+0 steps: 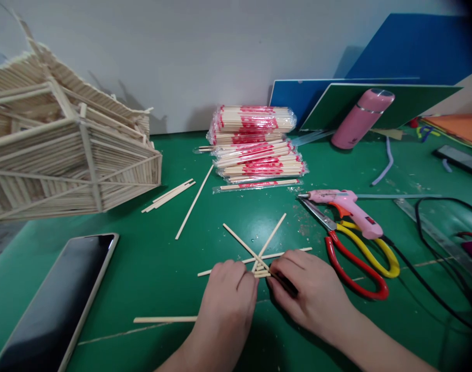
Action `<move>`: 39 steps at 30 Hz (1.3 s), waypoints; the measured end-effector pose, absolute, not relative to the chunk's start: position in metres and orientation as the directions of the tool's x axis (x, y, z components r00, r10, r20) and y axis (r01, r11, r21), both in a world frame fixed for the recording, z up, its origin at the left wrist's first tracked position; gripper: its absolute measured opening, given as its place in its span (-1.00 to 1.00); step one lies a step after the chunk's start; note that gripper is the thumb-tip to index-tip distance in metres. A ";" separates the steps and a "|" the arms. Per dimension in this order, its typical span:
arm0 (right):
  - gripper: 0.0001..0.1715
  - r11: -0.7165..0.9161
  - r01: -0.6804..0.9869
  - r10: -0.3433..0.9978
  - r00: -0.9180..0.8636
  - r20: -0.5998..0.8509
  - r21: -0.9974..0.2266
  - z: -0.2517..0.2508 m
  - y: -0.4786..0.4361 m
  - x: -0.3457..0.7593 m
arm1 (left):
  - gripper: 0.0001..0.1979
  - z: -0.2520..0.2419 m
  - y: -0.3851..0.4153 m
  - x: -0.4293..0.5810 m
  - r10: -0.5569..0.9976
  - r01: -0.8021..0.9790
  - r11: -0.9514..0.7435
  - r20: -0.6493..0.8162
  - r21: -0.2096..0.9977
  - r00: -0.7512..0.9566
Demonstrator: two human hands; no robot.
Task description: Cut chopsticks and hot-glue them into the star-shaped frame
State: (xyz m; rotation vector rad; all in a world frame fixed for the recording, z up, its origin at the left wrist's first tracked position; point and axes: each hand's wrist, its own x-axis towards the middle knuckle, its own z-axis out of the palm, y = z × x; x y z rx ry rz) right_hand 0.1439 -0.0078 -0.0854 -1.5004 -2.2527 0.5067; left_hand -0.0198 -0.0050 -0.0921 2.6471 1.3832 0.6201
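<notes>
A small frame of crossed wooden chopsticks (241, 241) rests on the green table in front of me, with several short stick pieces (262, 274) side by side across its near corner. My left hand (229, 302) is closed at the left side of these short pieces, fingers bent down on the frame. From the right, my right hand (311, 289) pinches the frame near the crossing; its fingertips are partly hidden. One loose chopstick (164, 320) runs out from under my left wrist.
A large chopstick model building (91, 160) stands at left above a phone (61, 299). Wrapped chopstick packs (259, 150) lie at the back; loose sticks (170, 196) lie left of them. At right are a pink glue gun (344, 204), scissors (358, 258) and a pink bottle (362, 119).
</notes>
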 end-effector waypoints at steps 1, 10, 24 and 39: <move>-0.84 0.362 0.789 0.928 -0.354 0.115 -0.497 -0.085 -0.008 0.144 | -0.76 -0.092 -0.005 -0.020 0.804 0.768 -0.585 0.312 0.261 0.506; -0.85 0.361 0.796 0.929 -0.352 0.114 -0.486 -0.084 -0.007 0.144 | -0.76 -0.090 -0.005 -0.021 0.815 0.779 -0.567 0.320 0.268 0.483; -0.86 0.339 0.784 0.934 -0.348 0.084 -0.519 -0.083 -0.007 0.144 | -0.81 -0.093 -0.003 -0.023 0.790 0.768 -0.606 0.274 0.207 0.549; -0.86 0.354 0.783 0.930 -0.353 0.104 -0.511 -0.085 -0.008 0.144 | -0.82 -0.095 -0.004 -0.022 0.794 0.773 -0.603 0.239 0.198 0.558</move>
